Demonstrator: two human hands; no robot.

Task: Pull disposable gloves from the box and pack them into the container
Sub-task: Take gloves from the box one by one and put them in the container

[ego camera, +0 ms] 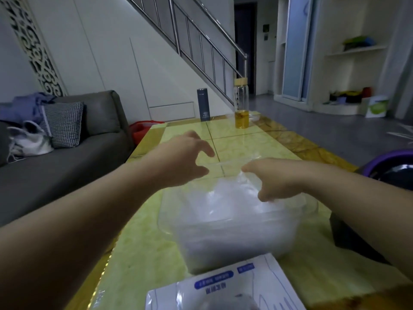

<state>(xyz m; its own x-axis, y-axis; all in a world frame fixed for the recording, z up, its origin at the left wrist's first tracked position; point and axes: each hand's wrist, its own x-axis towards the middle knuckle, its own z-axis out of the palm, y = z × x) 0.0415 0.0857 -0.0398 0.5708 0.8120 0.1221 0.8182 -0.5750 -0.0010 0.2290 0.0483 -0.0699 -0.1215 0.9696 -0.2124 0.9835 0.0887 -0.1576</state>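
Observation:
A clear plastic container (297,222) stands on the yellow table, heaped with filmy clear disposable gloves (223,204). The white glove box (225,285) with blue labels lies at the near edge, its opening showing more film. My right hand (274,177) hovers over the container's far right part, fingers curled down into a bunched clear glove (250,179) that rises to the palm. My left hand (185,162) hangs above the container's far left corner, fingers spread and curved, thumb apart, with nothing plainly in it. A faint clear edge runs between the two hands.
At the table's far end stand a grey flask (203,105) and a glass bottle (241,104) with amber liquid. A grey sofa (67,162) with cushions lies to the left, and a purple basin (393,166) to the right. A staircase rises behind.

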